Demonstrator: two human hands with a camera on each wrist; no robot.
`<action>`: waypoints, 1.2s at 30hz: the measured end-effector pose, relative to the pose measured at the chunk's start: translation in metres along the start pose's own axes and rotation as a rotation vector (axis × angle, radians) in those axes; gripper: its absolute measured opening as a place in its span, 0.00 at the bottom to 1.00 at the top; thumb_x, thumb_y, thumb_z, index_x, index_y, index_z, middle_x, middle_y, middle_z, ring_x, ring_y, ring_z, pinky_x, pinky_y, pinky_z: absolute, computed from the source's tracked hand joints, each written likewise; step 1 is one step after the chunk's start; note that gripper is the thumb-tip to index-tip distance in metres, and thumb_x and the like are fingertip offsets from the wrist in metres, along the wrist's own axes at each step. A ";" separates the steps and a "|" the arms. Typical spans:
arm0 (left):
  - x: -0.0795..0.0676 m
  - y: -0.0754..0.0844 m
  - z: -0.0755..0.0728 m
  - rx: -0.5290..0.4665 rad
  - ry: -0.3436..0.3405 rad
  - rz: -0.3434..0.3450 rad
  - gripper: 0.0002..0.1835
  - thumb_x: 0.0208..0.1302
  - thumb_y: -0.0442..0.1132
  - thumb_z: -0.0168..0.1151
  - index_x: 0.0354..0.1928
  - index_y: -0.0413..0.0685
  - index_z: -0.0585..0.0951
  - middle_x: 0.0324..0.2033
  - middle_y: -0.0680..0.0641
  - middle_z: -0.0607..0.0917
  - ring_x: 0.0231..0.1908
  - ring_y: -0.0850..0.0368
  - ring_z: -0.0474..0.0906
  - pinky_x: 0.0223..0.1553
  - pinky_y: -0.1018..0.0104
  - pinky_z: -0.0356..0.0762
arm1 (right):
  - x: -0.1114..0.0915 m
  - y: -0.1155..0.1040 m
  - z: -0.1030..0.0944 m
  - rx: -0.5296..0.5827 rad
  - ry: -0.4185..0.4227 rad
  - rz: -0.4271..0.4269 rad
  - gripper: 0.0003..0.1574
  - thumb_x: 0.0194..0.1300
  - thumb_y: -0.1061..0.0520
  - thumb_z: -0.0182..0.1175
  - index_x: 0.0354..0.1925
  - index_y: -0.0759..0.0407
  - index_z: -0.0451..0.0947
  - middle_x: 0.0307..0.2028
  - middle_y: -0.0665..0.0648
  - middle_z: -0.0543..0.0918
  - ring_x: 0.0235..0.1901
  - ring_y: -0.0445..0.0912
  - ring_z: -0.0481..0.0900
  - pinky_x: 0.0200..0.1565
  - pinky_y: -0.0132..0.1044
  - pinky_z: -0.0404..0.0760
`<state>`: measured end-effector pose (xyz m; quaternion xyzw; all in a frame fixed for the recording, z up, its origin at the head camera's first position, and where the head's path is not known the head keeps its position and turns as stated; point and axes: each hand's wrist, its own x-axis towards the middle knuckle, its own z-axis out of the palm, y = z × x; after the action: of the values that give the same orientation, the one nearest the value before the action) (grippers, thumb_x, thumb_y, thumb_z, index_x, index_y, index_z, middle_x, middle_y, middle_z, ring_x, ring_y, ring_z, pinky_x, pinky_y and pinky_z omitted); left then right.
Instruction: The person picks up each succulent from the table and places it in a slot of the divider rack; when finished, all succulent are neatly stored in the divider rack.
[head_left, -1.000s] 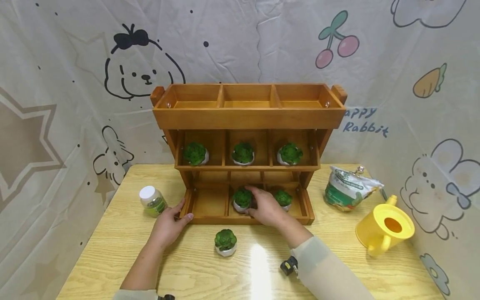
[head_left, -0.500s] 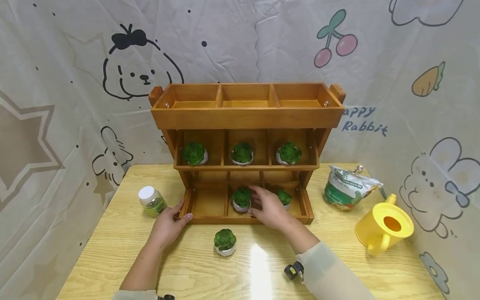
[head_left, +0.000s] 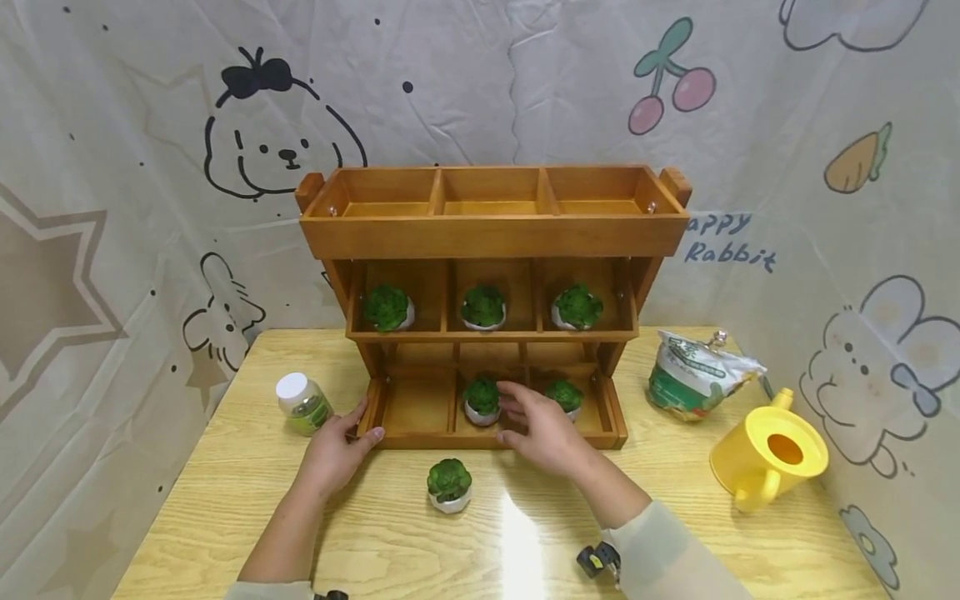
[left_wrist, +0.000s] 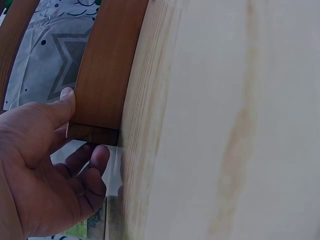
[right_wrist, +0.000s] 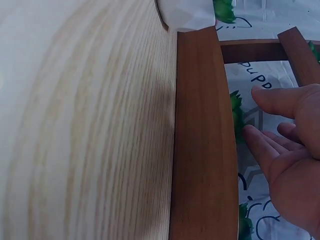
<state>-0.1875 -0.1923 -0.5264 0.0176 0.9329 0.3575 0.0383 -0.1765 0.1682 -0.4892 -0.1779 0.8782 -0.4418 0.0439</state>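
A three-tier wooden shelf [head_left: 495, 237] stands at the back of the table. My left hand [head_left: 335, 454] holds its lower left front corner, thumb on the front board [left_wrist: 102, 65] and fingers round the end. My right hand [head_left: 546, 429] is beside a potted succulent [head_left: 482, 396] in the bottom tier's middle compartment, fingers spread and relaxed with a gap to the white pot. Partly behind that hand, another succulent [head_left: 564, 393] sits in the bottom right compartment. On the table in front of the shelf stands one more potted succulent [head_left: 449, 482].
Three succulents, including one at the left [head_left: 388, 307], fill the middle tier. A white-capped jar [head_left: 303, 402] stands left of the shelf, near my left hand. To the right are a green-and-white bag [head_left: 693, 379] and a yellow watering can [head_left: 768, 454].
My right hand has let go of the succulent in the bottom middle compartment and drawn back slightly to the right. The left hand has stayed at the shelf corner.
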 end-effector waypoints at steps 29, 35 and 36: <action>0.000 0.001 -0.001 -0.003 -0.003 0.004 0.40 0.73 0.56 0.65 0.79 0.47 0.64 0.54 0.35 0.80 0.44 0.48 0.76 0.50 0.44 0.76 | -0.030 -0.006 0.019 0.085 -0.144 -0.124 0.44 0.63 0.44 0.76 0.68 0.62 0.72 0.55 0.59 0.84 0.53 0.51 0.83 0.57 0.43 0.81; -0.001 0.001 -0.001 -0.001 -0.006 -0.001 0.40 0.73 0.55 0.64 0.79 0.47 0.64 0.53 0.36 0.80 0.45 0.47 0.76 0.51 0.44 0.75 | -0.033 -0.006 0.026 0.077 -0.184 -0.125 0.49 0.59 0.38 0.77 0.68 0.63 0.72 0.56 0.58 0.84 0.55 0.50 0.82 0.59 0.45 0.80; -0.002 0.001 -0.001 -0.001 -0.006 -0.001 0.40 0.73 0.55 0.64 0.79 0.47 0.64 0.52 0.36 0.80 0.45 0.47 0.76 0.51 0.44 0.75 | -0.033 -0.006 0.027 0.068 -0.194 -0.122 0.51 0.59 0.37 0.77 0.68 0.63 0.72 0.57 0.58 0.83 0.56 0.50 0.81 0.60 0.45 0.79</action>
<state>-0.1860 -0.1923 -0.5255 0.0181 0.9327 0.3578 0.0412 -0.1379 0.1561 -0.5039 -0.2714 0.8420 -0.4537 0.1078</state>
